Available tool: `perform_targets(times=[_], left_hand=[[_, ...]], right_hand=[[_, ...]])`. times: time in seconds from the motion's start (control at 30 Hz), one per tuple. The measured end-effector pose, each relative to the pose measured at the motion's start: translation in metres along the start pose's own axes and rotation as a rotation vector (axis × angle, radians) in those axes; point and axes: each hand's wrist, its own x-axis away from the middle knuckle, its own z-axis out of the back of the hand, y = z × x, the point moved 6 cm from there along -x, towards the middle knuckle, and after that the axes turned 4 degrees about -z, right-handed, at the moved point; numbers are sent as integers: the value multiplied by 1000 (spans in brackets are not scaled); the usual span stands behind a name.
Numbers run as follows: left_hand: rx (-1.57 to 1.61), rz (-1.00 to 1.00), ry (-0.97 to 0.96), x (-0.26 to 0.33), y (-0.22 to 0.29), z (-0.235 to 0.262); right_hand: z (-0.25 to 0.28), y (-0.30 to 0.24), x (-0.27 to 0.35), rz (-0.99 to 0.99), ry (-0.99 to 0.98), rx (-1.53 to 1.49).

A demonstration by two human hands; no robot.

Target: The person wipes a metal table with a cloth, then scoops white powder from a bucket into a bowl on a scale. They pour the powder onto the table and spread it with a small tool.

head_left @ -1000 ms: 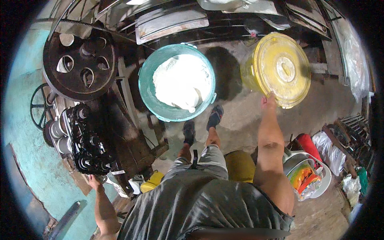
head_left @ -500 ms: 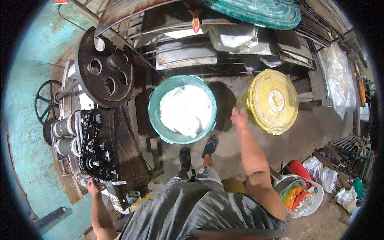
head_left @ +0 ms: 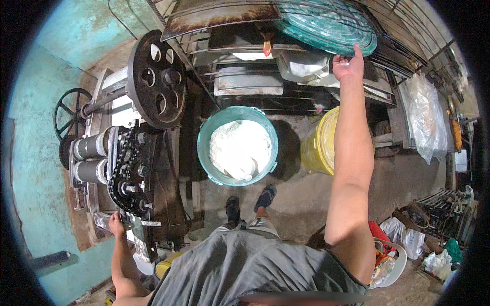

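Observation:
My right hand (head_left: 348,64) is raised high and touches the edge of a green round woven tray (head_left: 326,25) lying on a metal rack (head_left: 240,81). Its fingers are spread, holding nothing that I can see. My left hand (head_left: 116,223) rests on the frame of a dark roller machine (head_left: 127,168) with a chain and a big wheel. In front of my feet stands a green bucket (head_left: 209,148) filled with white flour (head_left: 240,148). A yellow lidded bucket (head_left: 319,145) stands to its right, partly behind my forearm.
A spoked hand wheel (head_left: 71,115) sits at the machine's left by a turquoise wall. Clear plastic bags (head_left: 426,117) hang at right. Bags, a white bowl (head_left: 398,262) and clutter lie on the floor at lower right. Metal trays fill the rack.
My right hand left the yellow bucket's lid and rose to the green tray on the rack. The view tilted upward. My left hand stayed on the machine.

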Motion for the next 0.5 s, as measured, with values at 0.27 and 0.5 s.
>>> perform_targets(times=[0.27, 0.5], left_hand=[[-81, -43, -35, 6, 11, 10], [-71, -192, 4, 12, 29, -5]], right_hand=[[-12, -16, 79, 66, -26, 43], [120, -45, 176, 126, 25, -28]])
